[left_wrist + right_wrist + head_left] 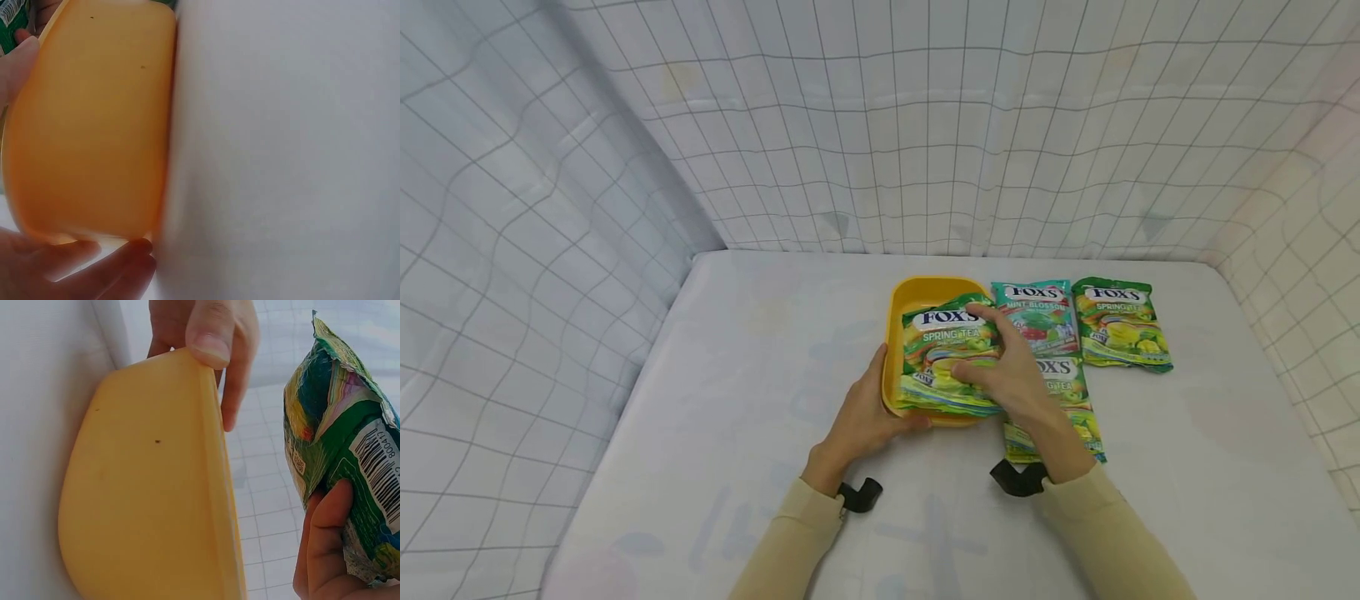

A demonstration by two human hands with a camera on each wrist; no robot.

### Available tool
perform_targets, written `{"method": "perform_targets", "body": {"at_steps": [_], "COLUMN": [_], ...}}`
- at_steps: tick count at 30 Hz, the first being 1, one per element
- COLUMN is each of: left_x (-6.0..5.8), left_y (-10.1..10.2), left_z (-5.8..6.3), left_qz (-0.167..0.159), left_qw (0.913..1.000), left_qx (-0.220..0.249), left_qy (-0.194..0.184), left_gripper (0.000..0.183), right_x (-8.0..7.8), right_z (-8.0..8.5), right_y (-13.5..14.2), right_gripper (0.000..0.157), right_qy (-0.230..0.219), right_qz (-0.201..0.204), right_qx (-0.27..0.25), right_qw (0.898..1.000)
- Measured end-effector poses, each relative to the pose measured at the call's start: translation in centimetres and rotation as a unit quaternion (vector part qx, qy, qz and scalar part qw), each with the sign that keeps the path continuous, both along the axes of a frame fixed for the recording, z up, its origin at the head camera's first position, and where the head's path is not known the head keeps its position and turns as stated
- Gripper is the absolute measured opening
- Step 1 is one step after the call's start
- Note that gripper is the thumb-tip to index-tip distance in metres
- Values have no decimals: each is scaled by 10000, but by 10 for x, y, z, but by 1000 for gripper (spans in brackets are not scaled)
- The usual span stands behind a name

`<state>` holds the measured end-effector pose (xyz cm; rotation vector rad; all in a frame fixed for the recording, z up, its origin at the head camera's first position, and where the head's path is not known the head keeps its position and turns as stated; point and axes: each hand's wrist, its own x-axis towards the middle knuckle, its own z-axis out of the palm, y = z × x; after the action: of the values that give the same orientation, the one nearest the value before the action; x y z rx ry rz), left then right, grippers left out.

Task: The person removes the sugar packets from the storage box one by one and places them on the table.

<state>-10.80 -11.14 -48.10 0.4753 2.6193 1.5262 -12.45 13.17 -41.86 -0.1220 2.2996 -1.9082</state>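
My right hand [1017,379] grips a green candy bag [940,346] labelled Fox's Spring Tea, thumb and fingers on its right part. The bag is over a yellow plastic tub [922,289], hiding most of its inside. In the right wrist view the bag [337,419] shows its barcode side and stands above the tub's rim. My left hand [861,421] holds the tub at its near left corner, thumb along the near rim and fingers on the left wall. The left wrist view shows the tub's wall [100,125] between thumb and fingers.
Right of the tub lie a teal Mint Blossom bag [1037,317] and, farther right, a Spring Tea bag [1120,325]. Another Spring Tea bag [1081,408] is partly under my right forearm. White table [760,358] extends left; grid-patterned curtains [925,150] stand behind and at both sides.
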Motion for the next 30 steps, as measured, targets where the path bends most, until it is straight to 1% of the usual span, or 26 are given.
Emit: {"method": "perform_targets", "body": {"at_steps": [4,8,9,17,24,30], "left_x": [1,1,1,2,1,1], "left_y": [0,0,0,1,0,0], "left_z": [-1,0,1,1,0,2], "left_qz": [78,119,135,184,149,71], "left_qw": [9998,9996,9995,9991,9991,9992], "left_qx": [-159,-268,-298,-368,-406,-399], "left_qy": [-25,-20,-38,-120,-37,55], "left_gripper": [128,129,129,132,132,134], "right_x": [2,4,4,8,12,16], "right_z": [1,2,2,4,7,3], "right_y": [10,20,22,42,64,86], "right_gripper": [87,86,86,83,84,87], "right_qy": [60,247,235,-188,-349,-378], "right_qz": [50,102,83,-251,-538,-794], "right_qx": [-69,34,37,228,251,408], "right_qw": [9999,9996,9997,9992,9976,9953]}}
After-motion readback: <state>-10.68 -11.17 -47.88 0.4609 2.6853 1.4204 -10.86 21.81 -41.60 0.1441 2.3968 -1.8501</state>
